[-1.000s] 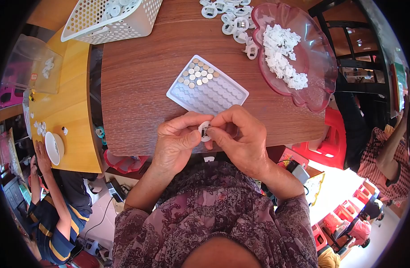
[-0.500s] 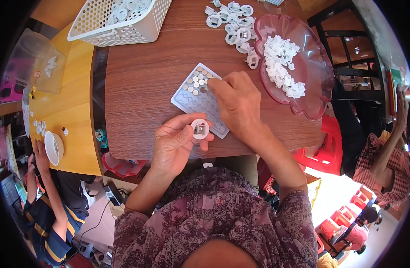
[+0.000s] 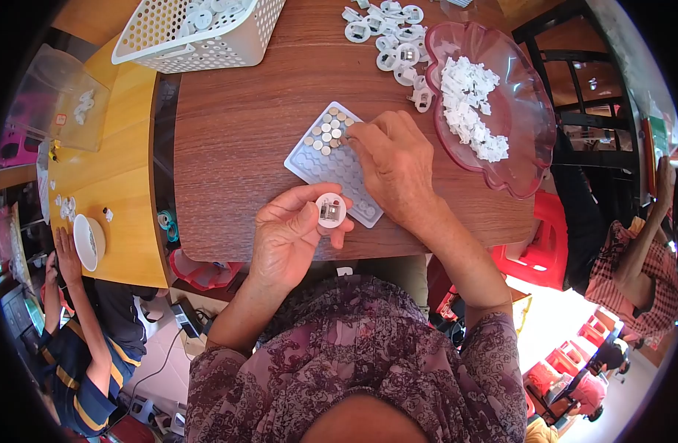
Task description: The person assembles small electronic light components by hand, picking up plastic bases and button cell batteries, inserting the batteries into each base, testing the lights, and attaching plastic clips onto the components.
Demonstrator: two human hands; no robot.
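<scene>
Left hand (image 3: 283, 235) clamping disc (image 3: 331, 209) between thumb and fingers. Right hand (image 3: 399, 168) hiding part of tray (image 3: 345, 183), fingertips bending over batteries (image 3: 326, 134); cannot tell whether pinching.

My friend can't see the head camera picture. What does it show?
The left hand holds a small round white part while the right hand is over a pale tray of silvery discs. Farther off are a white basket and, on the brown table, a pink bowl of white pieces.
</scene>
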